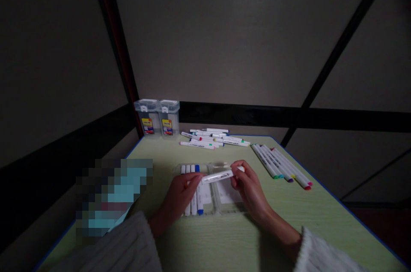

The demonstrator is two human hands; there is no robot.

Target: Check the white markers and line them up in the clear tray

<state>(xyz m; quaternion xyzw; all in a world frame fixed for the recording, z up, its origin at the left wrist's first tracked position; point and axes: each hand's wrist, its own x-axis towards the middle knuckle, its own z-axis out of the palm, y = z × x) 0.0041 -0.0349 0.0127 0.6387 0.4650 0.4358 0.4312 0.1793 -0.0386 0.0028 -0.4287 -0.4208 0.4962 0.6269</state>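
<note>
A white marker [218, 176] is stretched between my two hands, above an opened clear plastic case [215, 207]. My left hand [180, 195] pinches its left end, where a bit of orange shows. My right hand [248, 186] grips the other end, by a white and orange tip. Inside the left half of the case several white markers [193, 207] stand side by side, the rightmost one with blue ends [200, 211]. The case's right half [227, 192] shows a pale sheet under my right hand. My left fingers hide part of the row.
Two lidded clear boxes [168, 124] with yellow labels stand at the back left. Loose markers [218, 138] lie piled at the back, and a row of markers [282, 165] lies at the right. A pixelated turquoise object [122, 195] is at the left. Walls enclose the table [218, 246].
</note>
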